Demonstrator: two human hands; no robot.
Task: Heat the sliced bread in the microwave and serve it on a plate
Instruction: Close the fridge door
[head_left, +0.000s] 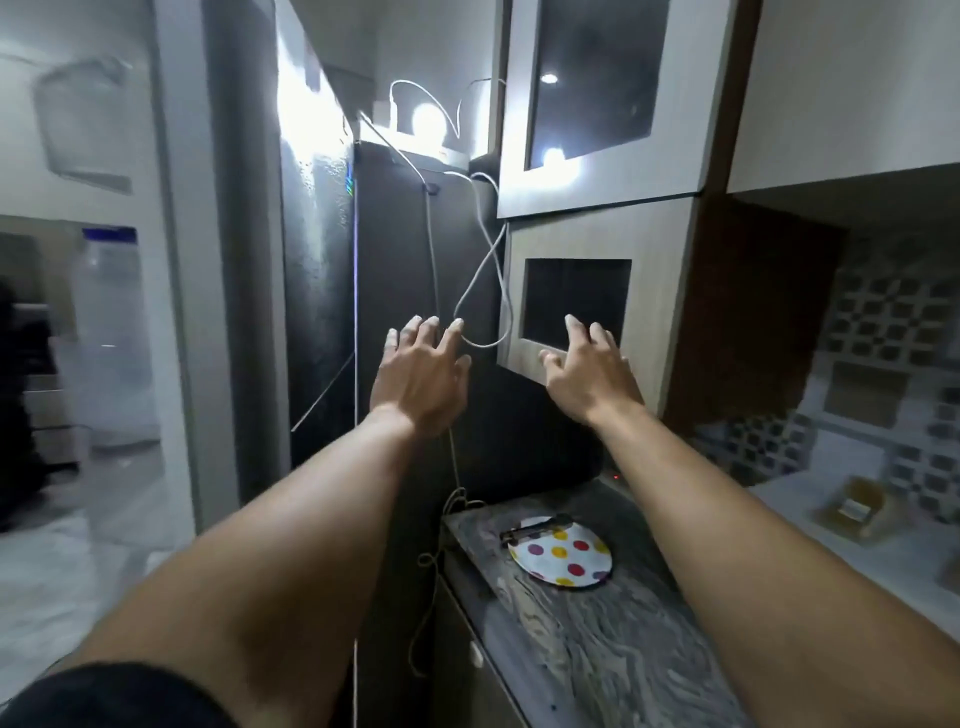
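Above the grey counter (597, 649), both hands held out forward and empty: left hand (421, 374) with fingers straight and spread, just beside a looped white cable (483, 280); right hand (592, 371) spread the same way, fingertips against or just short of a cabinet door (649, 291) with a dark window, cannot tell which. Directly below both palms, a dark box (530, 436) with a small red light, judged to be the microwave, though too dim to be sure. Nearer and lower, on the grey counter, a spotted plate (566, 558) with a dark tool (535, 527) lying across its far rim. No sliced bread plainly seen; possibly the blurred yellowish packet (852, 512) on the pale counter (909, 561), well off to the right and lower than either hand. Judged early in the task, with the plate bare of bread. For the coming move, best led with the right hand, the nearer of the two, down and rightward to that packet; long axis of the packet unreadable through the blur. Care needed near the dangling cable beside the left hand.
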